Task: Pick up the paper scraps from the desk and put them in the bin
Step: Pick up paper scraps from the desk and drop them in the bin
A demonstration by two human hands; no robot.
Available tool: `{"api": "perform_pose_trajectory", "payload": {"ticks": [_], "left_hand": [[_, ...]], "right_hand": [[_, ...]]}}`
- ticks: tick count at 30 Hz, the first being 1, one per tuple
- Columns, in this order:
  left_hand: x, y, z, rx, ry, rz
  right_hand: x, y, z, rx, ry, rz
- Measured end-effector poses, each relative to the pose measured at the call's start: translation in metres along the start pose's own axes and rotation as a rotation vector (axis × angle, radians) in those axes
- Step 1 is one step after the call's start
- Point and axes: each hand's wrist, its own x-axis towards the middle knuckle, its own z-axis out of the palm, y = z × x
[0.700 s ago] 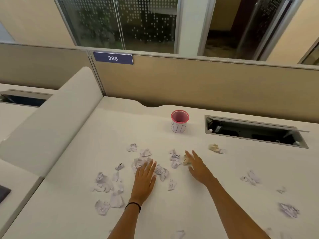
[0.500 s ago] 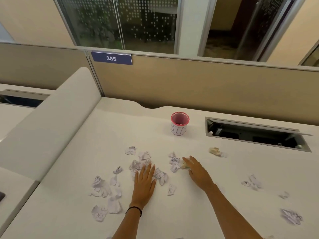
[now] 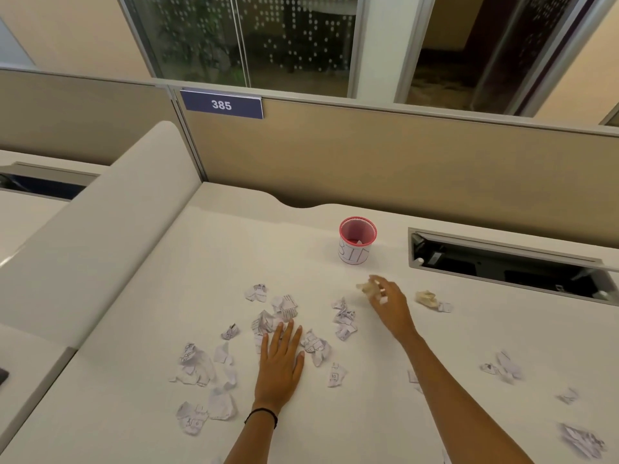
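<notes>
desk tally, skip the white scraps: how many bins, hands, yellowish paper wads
bin: 1
hand: 2, left hand, right hand
yellowish wad: 2, one lying loose, one held in the right hand
total: 5

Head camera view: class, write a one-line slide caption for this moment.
Right hand carries a yellowish paper scrap toward the pink-rimmed bin; left hand rests flat among scraps on the desk.

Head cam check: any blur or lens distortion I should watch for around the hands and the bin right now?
Head view: right hand and its scrap are motion-smeared; left hand and the bin read sharp. Wide-angle bowing bends the partition; the scrap at the lower right edge is smeared.
</notes>
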Motion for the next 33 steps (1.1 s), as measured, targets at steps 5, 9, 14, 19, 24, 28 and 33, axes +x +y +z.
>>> {"api": "perform_pose_trajectory", "payload": {"ticks": [5, 9, 14, 19, 24, 28, 33], "left_hand": [[-0.001, 0.0, 0.001, -0.014, 0.001, 0.005], [0.0, 0.0, 0.0, -0.011, -0.001, 0.011], [0.0, 0.0, 0.0, -0.009, -0.006, 0.013], [0.0, -0.001, 0.004, -0.017, 0.014, 0.027], [0.0, -0.002, 0.006, -0.026, 0.034, 0.032], [0.0, -0.002, 0.005, -0.004, 0.018, 0.006], [0.0, -0.001, 0.004, -0.006, 0.003, -0.001]], "right_hand": [[0.046, -0.037, -0.011, 0.149, 0.195, 0.045], [0.081, -0.062, -0.017, 0.093, 0.206, 0.113], [0.099, -0.081, -0.02, 0.117, 0.07, 0.17], [0.089, -0.07, -0.031, 0.148, 0.141, 0.137], [0.064, -0.025, -0.057, 0.114, 0.254, 0.207], [0.041, 0.014, -0.074, 0.032, 0.257, 0.298], [0.002, 0.047, -0.072, -0.046, 0.111, 0.259]]}}
